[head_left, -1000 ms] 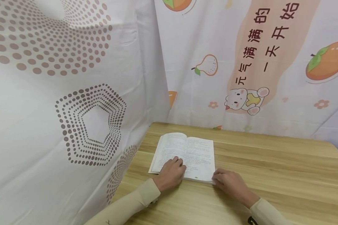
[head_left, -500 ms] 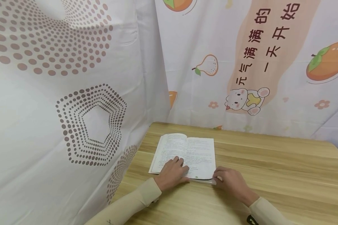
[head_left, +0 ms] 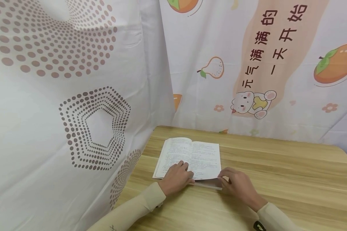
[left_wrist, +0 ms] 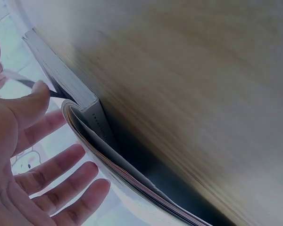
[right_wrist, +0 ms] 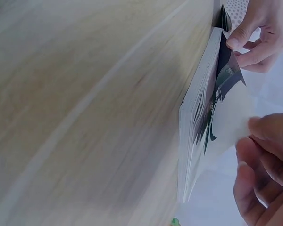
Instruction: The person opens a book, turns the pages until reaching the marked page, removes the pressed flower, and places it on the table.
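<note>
A paperback book (head_left: 174, 150) lies open on the wooden table, with printed text on both pages. My left hand (head_left: 176, 178) rests over the lower part near the spine, fingers extended on the paper. In the left wrist view, the left thumb (left_wrist: 35, 101) reaches over the book's lower edge. At the lower right corner, my right hand (head_left: 238, 184) pinches the right-hand page (head_left: 206, 158) between thumb and fingers and holds it up. A dark page (head_left: 210, 183) shows beneath it. In the right wrist view, the lifted page (right_wrist: 236, 106) stands apart from the page block (right_wrist: 198, 94).
The wood-grain table (head_left: 277, 173) extends to the right of the book. A white dotted curtain (head_left: 98, 128) hangs close along the left side. Another curtain (head_left: 208, 96), printed with fruit and characters, hangs behind the table's far edge.
The right hand has raised the page's lower edge and shifted slightly away from the body, baring the dark page underneath. The left thumb has stretched out along the lower edge; the left palm stays put.
</note>
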Demonstrator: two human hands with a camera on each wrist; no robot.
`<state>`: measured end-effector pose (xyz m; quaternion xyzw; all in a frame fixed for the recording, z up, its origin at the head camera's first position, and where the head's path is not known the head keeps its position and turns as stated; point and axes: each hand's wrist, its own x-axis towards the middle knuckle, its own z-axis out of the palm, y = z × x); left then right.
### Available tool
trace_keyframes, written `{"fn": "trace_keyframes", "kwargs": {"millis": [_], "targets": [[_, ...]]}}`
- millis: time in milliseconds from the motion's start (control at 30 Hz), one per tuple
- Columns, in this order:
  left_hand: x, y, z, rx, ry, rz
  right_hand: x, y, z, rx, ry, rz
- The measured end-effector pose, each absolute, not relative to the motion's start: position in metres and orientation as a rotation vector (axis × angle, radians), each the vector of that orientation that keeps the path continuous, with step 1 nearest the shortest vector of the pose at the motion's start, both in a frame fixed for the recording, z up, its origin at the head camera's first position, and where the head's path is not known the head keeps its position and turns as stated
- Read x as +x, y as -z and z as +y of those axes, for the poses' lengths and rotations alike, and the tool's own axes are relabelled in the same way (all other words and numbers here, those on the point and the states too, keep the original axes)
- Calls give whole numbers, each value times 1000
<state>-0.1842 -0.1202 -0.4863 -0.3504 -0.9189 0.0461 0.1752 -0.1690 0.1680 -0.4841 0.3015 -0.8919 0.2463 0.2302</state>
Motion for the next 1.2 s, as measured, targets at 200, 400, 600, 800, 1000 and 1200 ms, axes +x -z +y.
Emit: {"fn": "trace_keyframes", "kwargs": {"millis": [200,400,600,800,1000,1200], "targets": [[-182,485,-120,-976,-142,-2614,-167,481,168,729,-701,-2409],[-182,485,-121,-952,-151,-2599,-164,486,170,727,-737,-2534],[-182,485,-121,-901,-54,-2558,-163,494,171,786,-710,-2637],[-182,488,-121,-914,4,-2482,-161,497,171,874,-589,-2665],[-181,489,-122,-922,-93,-2448,-161,497,171,938,-492,-2656],[-181,489,-121,-899,-181,-2491,-162,496,169,1008,-408,-2546]]}}
